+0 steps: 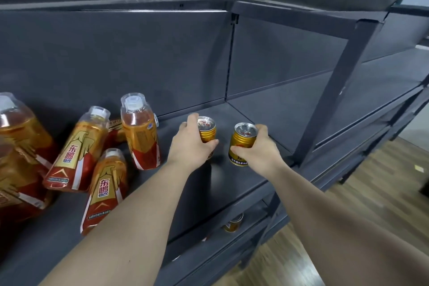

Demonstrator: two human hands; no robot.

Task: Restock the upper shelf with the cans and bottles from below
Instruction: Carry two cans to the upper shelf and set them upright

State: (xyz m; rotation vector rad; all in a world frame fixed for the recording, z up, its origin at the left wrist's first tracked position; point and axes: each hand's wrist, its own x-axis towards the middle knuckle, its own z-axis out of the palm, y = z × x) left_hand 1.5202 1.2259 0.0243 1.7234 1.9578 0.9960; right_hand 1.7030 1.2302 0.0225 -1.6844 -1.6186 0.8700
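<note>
Two small gold cans stand side by side toward the right of the dark grey upper shelf (pixel 232 188), each held by one hand. The left hand (pixel 189 146) grips the left can (pixel 207 133), fingers (pixel 192 120) curled round its far side and the thumb across its front. The right hand (pixel 261 147) grips the right can (pixel 242 143) the same way, thumb low on the label. Both cans are upright or nearly so, with silver pull-tab tops and ribbed gold shoulders; the right one shows a dark band of small white print near its base. Whether their bases rest on the shelf or hover just over it cannot be told. The two cans are near each other but apart.

To the left on the same shelf is a cluster of bottles (pixel 139 133) — clear plastic, amber drink inside, red-and-gold labels with large characters, clear caps over white lids. Their rows look tilted in the wide-angle view.

Below, on a lower shelf, part of another gold can (pixel 234 224) shows under the shelf edge. Wooden floor (pixel 371 188) lies to the right.
</note>
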